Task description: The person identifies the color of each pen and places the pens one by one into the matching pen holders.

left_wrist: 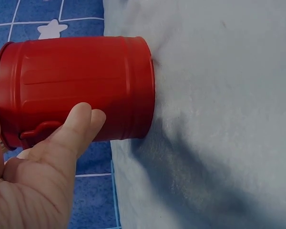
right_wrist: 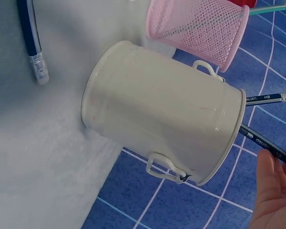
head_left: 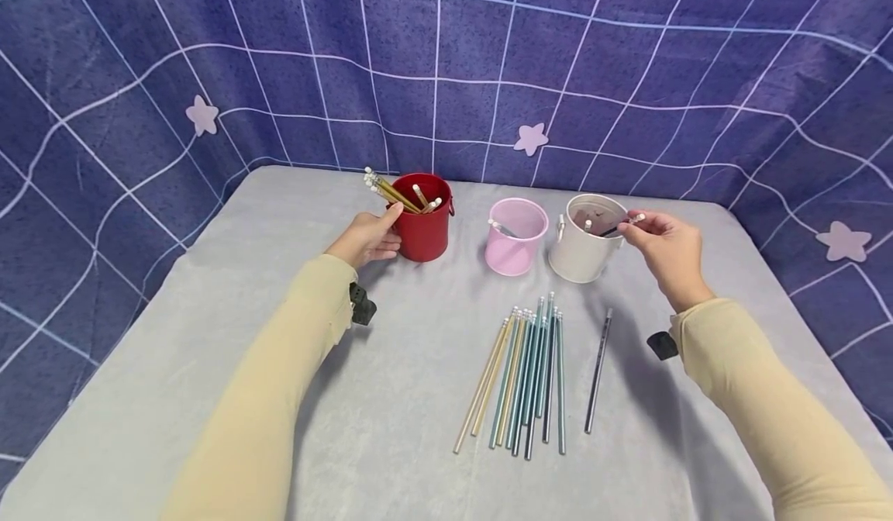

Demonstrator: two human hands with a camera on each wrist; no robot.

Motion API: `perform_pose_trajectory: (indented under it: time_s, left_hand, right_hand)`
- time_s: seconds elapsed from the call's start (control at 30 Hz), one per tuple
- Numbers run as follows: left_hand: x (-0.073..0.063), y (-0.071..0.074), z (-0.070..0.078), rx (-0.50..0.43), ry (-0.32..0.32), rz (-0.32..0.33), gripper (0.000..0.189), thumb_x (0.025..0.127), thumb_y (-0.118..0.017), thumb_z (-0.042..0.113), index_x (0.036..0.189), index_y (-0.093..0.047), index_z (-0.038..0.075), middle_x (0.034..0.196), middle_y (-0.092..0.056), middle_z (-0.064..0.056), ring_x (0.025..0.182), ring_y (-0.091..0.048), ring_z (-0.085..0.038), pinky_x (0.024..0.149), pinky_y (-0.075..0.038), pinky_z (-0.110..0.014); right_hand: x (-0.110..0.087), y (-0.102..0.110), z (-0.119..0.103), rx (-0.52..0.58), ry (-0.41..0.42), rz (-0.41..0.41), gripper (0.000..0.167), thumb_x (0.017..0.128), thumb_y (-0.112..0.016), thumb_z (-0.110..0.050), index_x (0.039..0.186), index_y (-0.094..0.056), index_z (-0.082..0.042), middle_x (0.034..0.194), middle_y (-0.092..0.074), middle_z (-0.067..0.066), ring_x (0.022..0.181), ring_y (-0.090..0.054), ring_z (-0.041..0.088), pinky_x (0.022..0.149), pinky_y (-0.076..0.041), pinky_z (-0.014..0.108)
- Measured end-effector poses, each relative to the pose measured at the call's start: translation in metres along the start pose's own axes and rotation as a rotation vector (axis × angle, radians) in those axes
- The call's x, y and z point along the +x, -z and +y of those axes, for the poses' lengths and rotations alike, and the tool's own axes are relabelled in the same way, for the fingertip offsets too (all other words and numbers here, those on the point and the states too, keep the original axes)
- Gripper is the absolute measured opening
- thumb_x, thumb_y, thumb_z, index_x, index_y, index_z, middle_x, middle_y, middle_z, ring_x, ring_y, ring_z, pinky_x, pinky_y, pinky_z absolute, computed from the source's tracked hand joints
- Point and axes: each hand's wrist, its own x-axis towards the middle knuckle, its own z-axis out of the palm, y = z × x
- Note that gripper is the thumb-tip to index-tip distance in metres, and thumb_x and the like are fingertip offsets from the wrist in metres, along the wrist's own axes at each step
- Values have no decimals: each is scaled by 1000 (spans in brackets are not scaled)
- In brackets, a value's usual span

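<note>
Sleeve (head_left: 781, 416); right hand (head_left: 668, 253) apparently pinches pencil (right_wrist: 266, 142).

1. Blue gridded curtain (head_left: 406, 102) along the far and side edges of the grey table (head_left: 394, 405).
2. Pale star (head_left: 202, 115) beyond the far-left corner.
3. Second star (head_left: 531, 139) behind the far edge.
4. Third star (head_left: 844, 241) beyond the right edge.

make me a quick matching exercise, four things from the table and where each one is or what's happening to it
1. red bucket
2. pink mesh cup
3. cream bucket
4. lone dark pencil

A. stands between the other two containers
B. lies on the table, to the right of the pencil pile
C. is touched by the left hand
D. contains part of a pencil pinched by the right hand

Pairs: 1-C, 2-A, 3-D, 4-B
</note>
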Motion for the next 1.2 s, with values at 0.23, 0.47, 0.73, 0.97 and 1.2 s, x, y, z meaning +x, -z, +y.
perform_pose_trajectory:
  time_s: [0.23, 0.47, 0.73, 0.97, 1.2]
  left_hand:
    - [1, 1, -3, 5, -9, 1, 73, 97, -44, 49, 137, -37, -12, 136, -48, -28, 122, -50, -34, 98, -45, -37]
    - [1, 0, -4, 5, -16, 4, 74, 97, -43, 50, 137, -38, -12, 135, -48, -28, 121, -51, -33, 98, -45, -37]
    - [1, 1, -1, 11, -7, 2, 74, 98, -43, 49, 139, -35, -12, 137, -46, -28, 124, -49, -35, 99, -45, -37]
    - [1, 2, 0, 16, 10, 6, 74, 97, -44, 49, 140, -35, -10, 138, -46, -27, 125, -49, -34, 98, -45, -36]
    - [1, 0, 2, 18, -3, -1, 74, 97, -44, 49, 140, -34, -11, 137, -47, -28, 125, -49, -34, 98, -45, -36]
  right_hand:
    - [-6, 5, 4, -38, -32, -49, 33, 86, -68, -7, 109, -62, 17, 62, -53, -35, 62, -53, -15, 61, -44, 5]
    - [-12, 15, 23, -83, -168, -296, 41, 89, -64, -9, 115, -55, 21, 65, -61, -23, 60, -58, -8, 61, -50, 11]
    - [-27, 7, 42, -428, -300, -826, 35, 91, -64, -27, 69, -62, 0, 56, -60, -1, 52, -58, 9, 54, -52, 25]
    - [-39, -4, 52, -515, -349, -898, 34, 90, -64, -26, 65, -59, -3, 54, -60, 2, 48, -57, 11, 50, -51, 27]
    - [-38, -6, 59, -493, -387, -866, 30, 91, -56, -16, 67, -59, 1, 53, -58, 2, 48, -57, 11, 49, -52, 28]
